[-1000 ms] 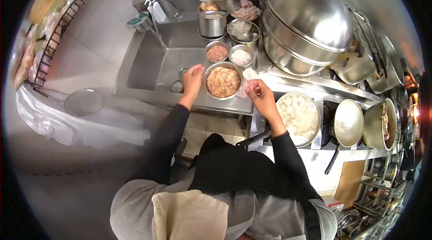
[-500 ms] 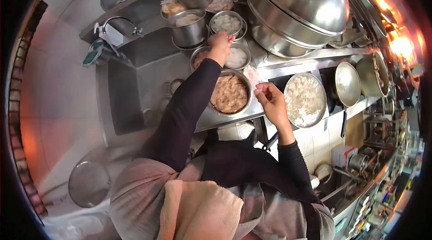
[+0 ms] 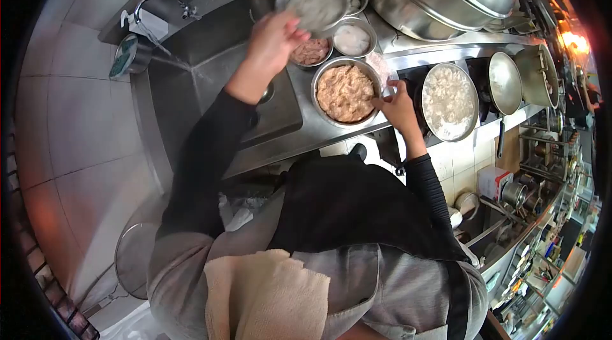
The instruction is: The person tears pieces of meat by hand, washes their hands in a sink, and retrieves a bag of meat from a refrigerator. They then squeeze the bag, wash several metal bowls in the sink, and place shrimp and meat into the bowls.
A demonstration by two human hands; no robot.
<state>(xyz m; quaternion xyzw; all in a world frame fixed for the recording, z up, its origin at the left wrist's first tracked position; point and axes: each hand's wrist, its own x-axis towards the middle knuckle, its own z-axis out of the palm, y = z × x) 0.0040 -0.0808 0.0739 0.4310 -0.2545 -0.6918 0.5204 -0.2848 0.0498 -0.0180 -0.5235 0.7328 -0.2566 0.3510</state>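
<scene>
While the left hand [image 3: 271, 47] clasped a metal bowl [image 3: 342, 11], the right hand [image 3: 400, 110] was half-open — thumb at the rim of a meat bowl [image 3: 315, 94]. To its right sat a pan [image 3: 476, 106].

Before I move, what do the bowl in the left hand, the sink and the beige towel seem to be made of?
Bowl: probably stainless steel, given its grey metallic wall; blur hides the exact finish.
Sink: likely stainless steel, satin, from its soft, smeared reflections.
Towel: woven cloth, perhaps cotton; matte, slightly fuzzy, with soft folds.
</scene>
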